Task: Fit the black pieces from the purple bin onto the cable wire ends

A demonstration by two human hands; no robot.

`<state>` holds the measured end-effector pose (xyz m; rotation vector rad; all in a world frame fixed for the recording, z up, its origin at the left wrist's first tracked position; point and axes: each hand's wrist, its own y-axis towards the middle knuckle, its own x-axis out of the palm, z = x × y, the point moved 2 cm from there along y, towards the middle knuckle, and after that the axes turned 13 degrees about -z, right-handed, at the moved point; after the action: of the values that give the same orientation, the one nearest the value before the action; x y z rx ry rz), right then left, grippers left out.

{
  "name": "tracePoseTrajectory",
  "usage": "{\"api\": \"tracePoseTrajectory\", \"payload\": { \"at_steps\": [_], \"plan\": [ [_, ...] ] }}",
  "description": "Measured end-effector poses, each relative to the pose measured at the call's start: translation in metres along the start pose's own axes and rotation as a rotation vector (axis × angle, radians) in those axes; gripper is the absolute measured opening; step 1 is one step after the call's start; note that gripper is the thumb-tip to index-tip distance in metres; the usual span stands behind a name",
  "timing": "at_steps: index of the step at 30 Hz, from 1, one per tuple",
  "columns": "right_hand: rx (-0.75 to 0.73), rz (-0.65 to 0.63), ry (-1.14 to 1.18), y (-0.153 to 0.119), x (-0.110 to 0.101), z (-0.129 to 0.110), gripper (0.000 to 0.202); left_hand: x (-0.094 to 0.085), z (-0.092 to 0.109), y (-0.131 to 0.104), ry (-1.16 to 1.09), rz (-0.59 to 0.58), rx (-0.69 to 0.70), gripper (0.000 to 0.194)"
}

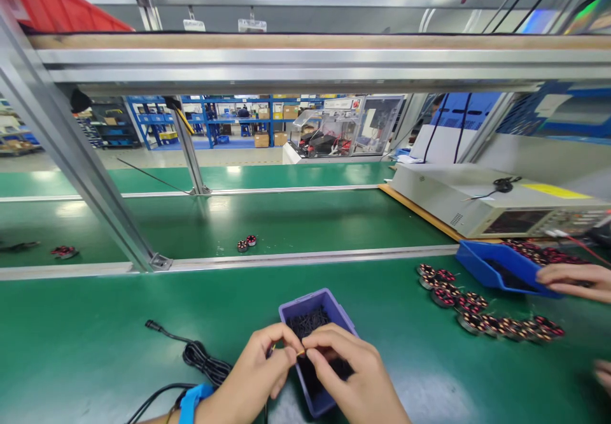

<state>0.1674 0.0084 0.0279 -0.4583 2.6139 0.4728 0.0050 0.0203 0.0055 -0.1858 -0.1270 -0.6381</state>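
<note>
Over a purple bin (341, 319) holding small black pieces (308, 322), my two hands meet fingertip to fingertip. My left hand (267, 363) is closed in a pinch on a thin wire (300, 353) with an orange-yellow end. My right hand (351, 367) pinches at the tip of that wire; whatever sits between its thumb and finger is too small and covered to name. Left of my left hand lies a coiled black cable (205, 361) with a plug (153, 325) at one end. A blue band (195, 402) is around my left wrist.
Several small motors with copper windings (470, 306) lie at right, beside a blue bin (496, 268). A co-worker's hand (577, 281) reaches to that bin. A grey instrument (477, 198) stands behind. Two motors (247, 243) lie beyond the metal rail (305, 257).
</note>
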Motion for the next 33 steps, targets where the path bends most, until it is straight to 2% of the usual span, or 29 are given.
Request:
{"api": "tracePoseTrajectory", "payload": {
  "at_steps": [5, 9, 13, 16, 22, 24, 26, 28, 29, 31, 33],
  "plan": [
    [0.105, 0.05, 0.102, -0.001, 0.006, 0.006, 0.018, -0.003, -0.002, -0.003, -0.024, -0.017, 0.089, 0.026],
    [0.063, 0.032, 0.087, 0.0, 0.008, 0.008, 0.016, -0.004, -0.005, -0.003, -0.059, -0.038, 0.103, 0.031],
    [0.048, 0.048, 0.042, 0.001, 0.003, 0.007, 0.025, -0.006, -0.005, -0.002, -0.142, -0.017, 0.09, 0.035],
    [0.033, 0.05, 0.017, 0.002, 0.003, 0.008, 0.021, -0.005, -0.004, -0.002, -0.18, -0.035, 0.08, 0.037],
    [-0.036, -0.043, -0.003, 0.003, 0.008, 0.005, 0.019, -0.003, -0.002, -0.001, -0.194, -0.054, 0.067, 0.038],
    [-0.052, -0.105, 0.011, 0.003, 0.009, 0.002, 0.026, 0.0, -0.001, -0.001, -0.198, -0.091, 0.059, 0.039],
    [-0.062, -0.115, 0.018, 0.001, 0.012, 0.0, 0.043, 0.002, -0.001, -0.002, -0.181, -0.1, 0.044, 0.043],
    [-0.022, -0.012, -0.013, -0.002, 0.017, 0.003, 0.06, 0.003, -0.001, -0.004, -0.173, -0.053, 0.037, 0.05],
    [0.008, 0.043, -0.051, -0.004, 0.022, 0.006, 0.062, 0.002, -0.001, -0.005, -0.18, -0.004, 0.043, 0.054],
    [0.02, 0.082, -0.167, -0.009, 0.036, 0.011, 0.045, -0.001, -0.001, -0.005, -0.219, 0.109, 0.09, 0.059],
    [-0.053, 0.035, -0.312, -0.012, 0.054, 0.016, 0.02, -0.005, -0.002, -0.005, -0.261, 0.187, 0.158, 0.061]
  ]
}}
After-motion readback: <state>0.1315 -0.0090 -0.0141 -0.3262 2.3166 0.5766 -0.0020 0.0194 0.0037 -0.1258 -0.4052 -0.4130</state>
